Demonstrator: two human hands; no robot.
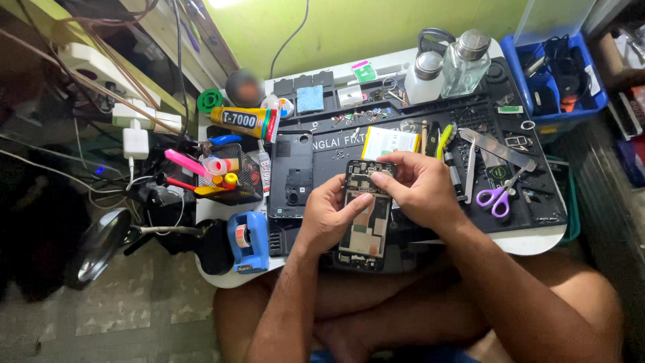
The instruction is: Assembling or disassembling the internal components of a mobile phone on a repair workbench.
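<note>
A yellow-green painted wall (376, 27) rises behind a low white tabletop with rounded corners (537, 240), most of it covered by a black rubber work mat (484, 121). Light falls bright on the wall near the top edge. The floor at lower left is worn, mottled grey-beige sheeting (134, 309). A white power strip (101, 70) sits among tangled cables on the left, and a blue plastic bin (554, 94) stands at the right.
</note>
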